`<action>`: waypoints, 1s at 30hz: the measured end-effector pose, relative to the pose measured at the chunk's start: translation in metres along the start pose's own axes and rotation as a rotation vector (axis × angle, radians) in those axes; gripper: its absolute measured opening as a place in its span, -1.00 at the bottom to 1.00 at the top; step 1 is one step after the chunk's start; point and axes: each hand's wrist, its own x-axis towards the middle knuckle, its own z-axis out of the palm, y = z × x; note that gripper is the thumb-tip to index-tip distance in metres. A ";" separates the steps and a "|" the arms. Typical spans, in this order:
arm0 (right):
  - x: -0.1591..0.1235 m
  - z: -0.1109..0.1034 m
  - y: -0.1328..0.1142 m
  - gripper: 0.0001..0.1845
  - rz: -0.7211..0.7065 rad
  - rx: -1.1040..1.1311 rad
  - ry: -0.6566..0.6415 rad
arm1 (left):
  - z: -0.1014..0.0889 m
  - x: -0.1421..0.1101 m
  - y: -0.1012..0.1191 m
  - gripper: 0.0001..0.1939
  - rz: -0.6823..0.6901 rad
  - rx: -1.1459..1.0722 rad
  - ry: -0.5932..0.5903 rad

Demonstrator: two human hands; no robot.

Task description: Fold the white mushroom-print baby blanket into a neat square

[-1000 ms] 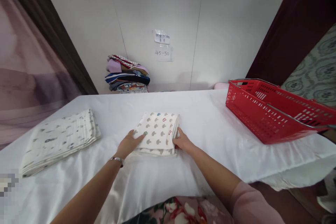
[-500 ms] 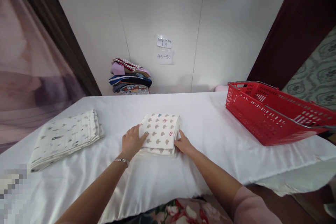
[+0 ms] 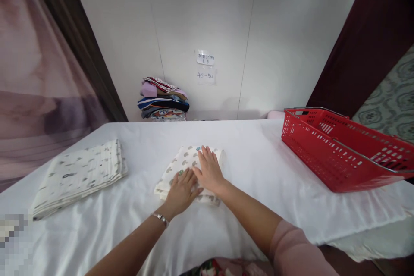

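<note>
In the head view, a folded white cloth (image 3: 173,174) printed with small grey-brown mushroom shapes and a few coloured ones lies mid-table. My left hand (image 3: 183,189) rests flat on its lower middle, fingers stretched out. Just right of it, my right hand (image 3: 208,168) also lies flat on the cloth, fingers pointing away from me. The hands are close together and hide part of the print. To the left lies a larger folded white cloth (image 3: 80,177) with small dark and green prints, its layers showing along the edge.
A red perforated basket (image 3: 326,155) with metal handles stands at the table's right. Behind the far edge is a stack of folded clothes (image 3: 164,101) against the wall. A white satin cover (image 3: 258,215) drapes over the table, wrinkled in front.
My hands have moved from the cloth's left and right sides onto its top, the right one sliding inward and away from me. The cloth's left side now spreads further left.
</note>
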 end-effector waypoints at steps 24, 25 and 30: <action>-0.001 0.038 0.011 -0.16 0.181 -0.157 -0.342 | 0.009 0.007 -0.042 -0.39 -0.466 -0.045 -0.043; -0.008 0.041 0.008 -0.17 0.148 -0.141 -0.347 | 0.008 0.007 -0.041 -0.40 -0.462 -0.039 -0.031; -0.033 0.052 0.006 -0.19 0.176 -0.103 -0.443 | 0.007 0.006 -0.041 -0.40 -0.445 -0.029 -0.030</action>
